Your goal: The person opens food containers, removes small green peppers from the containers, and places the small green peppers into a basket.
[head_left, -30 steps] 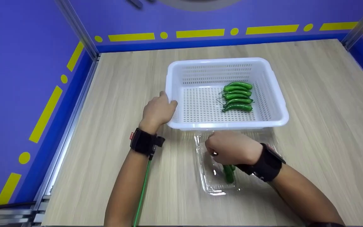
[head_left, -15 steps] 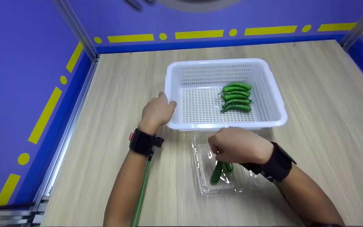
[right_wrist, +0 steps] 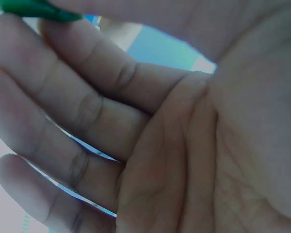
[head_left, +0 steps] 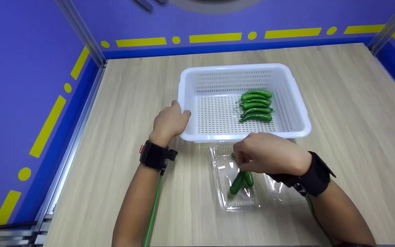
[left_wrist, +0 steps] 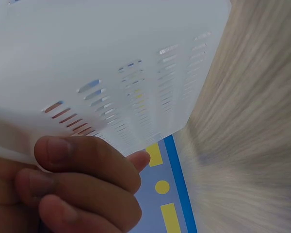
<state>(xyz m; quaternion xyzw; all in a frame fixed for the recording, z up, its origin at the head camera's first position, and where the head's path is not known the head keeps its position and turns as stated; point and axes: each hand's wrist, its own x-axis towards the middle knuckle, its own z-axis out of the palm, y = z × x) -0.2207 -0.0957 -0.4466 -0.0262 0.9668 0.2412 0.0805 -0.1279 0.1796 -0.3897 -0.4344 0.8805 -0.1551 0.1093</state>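
Two green chili peppers (head_left: 240, 181) sit in the clear plastic clamshell tray (head_left: 233, 200) just in front of the white perforated basket (head_left: 297, 113), and five more green peppers (head_left: 256, 105) lie in a neat row on the basket's floor, toward its right side. My right hand (head_left: 269, 157) hovers over the tray with fingers curled, pinching the stem end of one pepper; the right wrist view shows a green tip (right_wrist: 36, 9) against my fingertips, so I judge the grasp made but the pepper barely raised, its lower end still down in the tray. My left hand (head_left: 168, 121) grips the basket's near-left corner, fingers (left_wrist: 82, 165) wrapped under the rim, steadying it on the wooden table (head_left: 355, 103). I read this as the pick-up stage of moving peppers from tray to basket. The next move calls for lifting clear of the tray wall, crossing the basket's near rim, and laying the pepper beside the row without knocking the others.
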